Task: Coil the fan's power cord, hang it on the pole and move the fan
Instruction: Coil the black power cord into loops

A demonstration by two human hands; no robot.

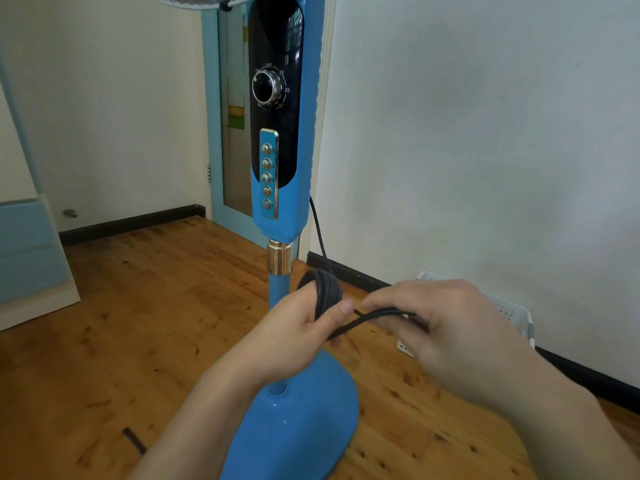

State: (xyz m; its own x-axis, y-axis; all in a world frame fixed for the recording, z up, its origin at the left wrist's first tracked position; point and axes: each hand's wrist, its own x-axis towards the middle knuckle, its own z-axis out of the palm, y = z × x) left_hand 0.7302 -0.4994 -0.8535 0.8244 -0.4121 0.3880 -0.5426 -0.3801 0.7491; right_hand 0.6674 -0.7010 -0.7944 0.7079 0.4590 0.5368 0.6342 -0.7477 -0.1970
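Both hands up front: left hand (298, 332) has black cord (325, 292) looped round its fingers, thumb clamping coil; right hand (440, 327) pinches loose strand. Behind: blue fan (280, 140), pole (278, 289) beside coil, base (304, 420) on wood floor (138, 306). White basket (512, 313) by wall.

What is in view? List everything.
fan: one, blue, centre, on floor
pole: one, blue, gold collar, under control panel
base: one, blue, bottom centre
cord: one, black, coiled round left hand, end in right hand
basket: one, white, by right wall
door: one, blue-framed, behind fan
cabinet: one, blue and white, left
floor: wooden
left hand: holds coil
right hand: pinches cord
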